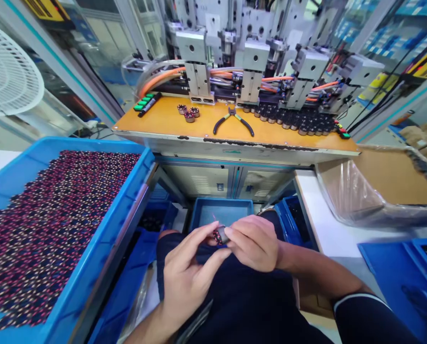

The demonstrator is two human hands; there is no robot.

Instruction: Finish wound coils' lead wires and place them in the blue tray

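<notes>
Over my lap, both hands meet around one small motor stator (221,234), a grey ring with dark and red windings on the side facing left. My right hand (255,241) grips its grey side between thumb and fingers. My left hand (193,265) has its fingertips and thumb curved about the wound end, closed on it. A thin pinkish wire end seems to stick up from the stator. Pliers (232,119) with dark and yellow-green handles lie spread on the orange bench (156,125), beyond my hands.
A blue tray (102,234) packed with red-wound stators stands at left. Several stators (189,114) sit on the bench's left, with rows of dark ones (299,122) on its right. Machine heads (254,57) rise behind. A plastic-lined carton (356,186) stands at right, a blue bin (222,204) below.
</notes>
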